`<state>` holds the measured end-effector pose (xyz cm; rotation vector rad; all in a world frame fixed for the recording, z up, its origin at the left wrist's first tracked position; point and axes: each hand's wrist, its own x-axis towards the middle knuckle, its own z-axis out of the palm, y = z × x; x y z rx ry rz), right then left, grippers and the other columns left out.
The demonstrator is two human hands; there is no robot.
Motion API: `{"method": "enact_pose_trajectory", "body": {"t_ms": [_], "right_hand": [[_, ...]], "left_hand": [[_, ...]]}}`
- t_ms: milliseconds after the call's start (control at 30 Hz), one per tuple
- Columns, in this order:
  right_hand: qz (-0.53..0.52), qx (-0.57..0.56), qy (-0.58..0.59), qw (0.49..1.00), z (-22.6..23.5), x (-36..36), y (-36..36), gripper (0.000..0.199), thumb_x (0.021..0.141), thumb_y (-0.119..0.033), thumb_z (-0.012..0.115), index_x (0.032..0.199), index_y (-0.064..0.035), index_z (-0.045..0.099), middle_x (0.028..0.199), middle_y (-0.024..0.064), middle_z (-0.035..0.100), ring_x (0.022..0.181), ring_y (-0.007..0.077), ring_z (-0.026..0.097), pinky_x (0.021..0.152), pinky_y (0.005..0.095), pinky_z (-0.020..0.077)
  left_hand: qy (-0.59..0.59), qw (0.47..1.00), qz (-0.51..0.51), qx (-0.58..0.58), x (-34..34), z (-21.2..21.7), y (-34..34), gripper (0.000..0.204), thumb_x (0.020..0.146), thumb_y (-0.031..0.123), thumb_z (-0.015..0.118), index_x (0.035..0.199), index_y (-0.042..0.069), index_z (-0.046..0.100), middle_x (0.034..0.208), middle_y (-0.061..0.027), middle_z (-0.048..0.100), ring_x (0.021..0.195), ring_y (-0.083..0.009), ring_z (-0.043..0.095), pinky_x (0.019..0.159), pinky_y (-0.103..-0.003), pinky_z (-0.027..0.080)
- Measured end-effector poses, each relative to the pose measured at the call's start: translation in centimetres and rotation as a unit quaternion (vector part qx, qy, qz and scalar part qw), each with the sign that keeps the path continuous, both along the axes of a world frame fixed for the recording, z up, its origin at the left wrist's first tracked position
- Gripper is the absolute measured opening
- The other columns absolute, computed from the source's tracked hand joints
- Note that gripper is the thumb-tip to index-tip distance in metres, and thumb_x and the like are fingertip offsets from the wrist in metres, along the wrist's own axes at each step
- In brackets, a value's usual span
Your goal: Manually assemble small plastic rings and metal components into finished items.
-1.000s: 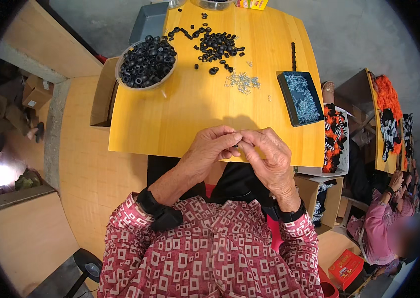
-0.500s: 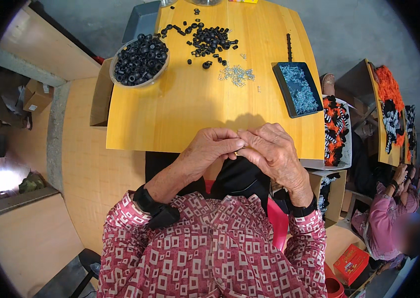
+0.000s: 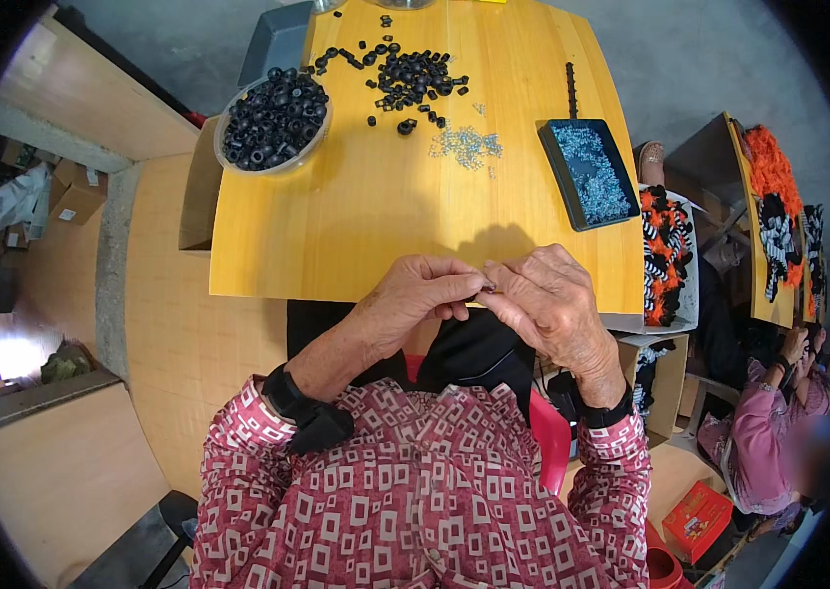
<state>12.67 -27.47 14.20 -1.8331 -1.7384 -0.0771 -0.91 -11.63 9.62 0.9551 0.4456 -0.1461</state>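
Observation:
At the table's near edge, my left hand [image 3: 415, 293] and my right hand [image 3: 550, 299] meet, thumbs and index fingers pinched together. A small dark part [image 3: 487, 287] shows between their fingertips, mostly covered, so its exact shape cannot be made out. On the table ahead of them lie a scatter of tiny clear pieces [image 3: 469, 147] and a loose heap of small black rubber-like parts [image 3: 413, 80]. More black parts fill a round clear tub [image 3: 326, 137] at the far left. To the right, a dark tray [image 3: 623, 218] holds many tiny clear pieces.
The yellow table [image 3: 337, 236] has a thin black rod [image 3: 572, 90] beyond the tray and a grey bin [image 3: 273, 44] at its far left. Right of it stands a box of orange and black fuzzy items [image 3: 665, 260]. Another person [image 3: 768, 417] sits further right.
My hands stay together, with fingertips shifted slightly to the right. The dark part now shows between them, where a yellowish glint showed before.

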Motion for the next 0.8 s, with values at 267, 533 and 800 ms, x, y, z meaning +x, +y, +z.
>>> {"method": "enact_pose_trajectory", "body": {"t_ms": [267, 533, 800], "right_hand": [[-0.027, 0.037, -0.010, 0.999, -1.0, -0.2, 0.0, 0.024, 0.076, -0.010, 0.080, 0.093, 0.0016, 0.068, 0.079, 0.0092, 0.062, 0.070, 0.0254, 0.062, 0.065, 0.0362, 0.0486], [-0.038, 0.032, -0.023, 0.998, -1.3, -0.4, 0.1, 0.025, 0.075, -0.013, 0.080, 0.092, 0.0000, 0.067, 0.079, 0.0079, 0.062, 0.070, 0.0239, 0.061, 0.066, 0.0361, 0.0478], [-0.028, 0.014, -0.026, 0.999, -1.2, -0.4, 0.2, 0.033, 0.075, -0.017, 0.081, 0.100, 0.0000, 0.069, 0.083, 0.0077, 0.065, 0.076, 0.0239, 0.063, 0.070, 0.0358, 0.0492]], "left_hand": [[0.000, 1.000, 0.008, 0.005, 0.1, -0.4, -0.2, 0.024, 0.095, 0.029, 0.068, 0.101, 0.006, 0.073, 0.081, 0.0029, 0.066, 0.069, -0.0032, 0.059, 0.063, -0.016, 0.044], [0.005, 0.999, 0.018, -0.031, 0.2, -0.8, -0.3, 0.020, 0.096, 0.022, 0.068, 0.105, 0.005, 0.072, 0.086, 0.0019, 0.069, 0.073, -0.0050, 0.062, 0.066, -0.018, 0.047], [-0.002, 1.000, 0.019, -0.002, 0.5, -1.0, 0.1, 0.024, 0.093, 0.026, 0.071, 0.104, 0.005, 0.072, 0.086, 0.0013, 0.068, 0.072, -0.0041, 0.060, 0.064, -0.017, 0.045]]}}
